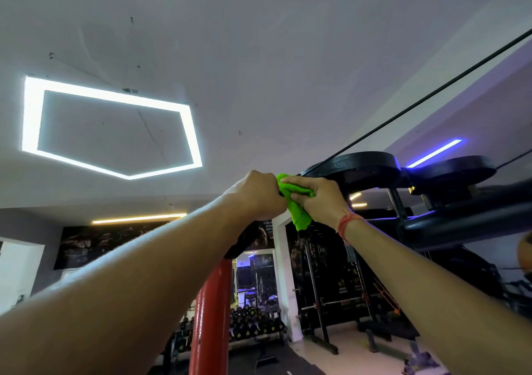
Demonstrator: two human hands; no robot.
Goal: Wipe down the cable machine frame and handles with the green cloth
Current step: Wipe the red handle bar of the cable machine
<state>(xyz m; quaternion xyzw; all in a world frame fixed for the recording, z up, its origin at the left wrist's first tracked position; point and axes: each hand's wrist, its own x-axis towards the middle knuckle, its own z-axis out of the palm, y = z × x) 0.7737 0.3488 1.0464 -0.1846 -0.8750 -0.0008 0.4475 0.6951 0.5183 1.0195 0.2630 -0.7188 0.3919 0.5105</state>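
Step in hand: wiping the top of the frame (pixel 449 225), overhead beside the pulley (pixel 357 167). Both hands are raised together. The left hand (pixel 256 193) is curled closed, gripping the cloth (pixel 296 202). The right hand (pixel 319 199) pinches the cloth, fingers partly extended. The next move likely calls for pressing the cloth along the frame.

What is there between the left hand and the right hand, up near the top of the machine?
The green cloth, bunched, fills the gap between the left hand and right hand; both grip it, as the head view shows.
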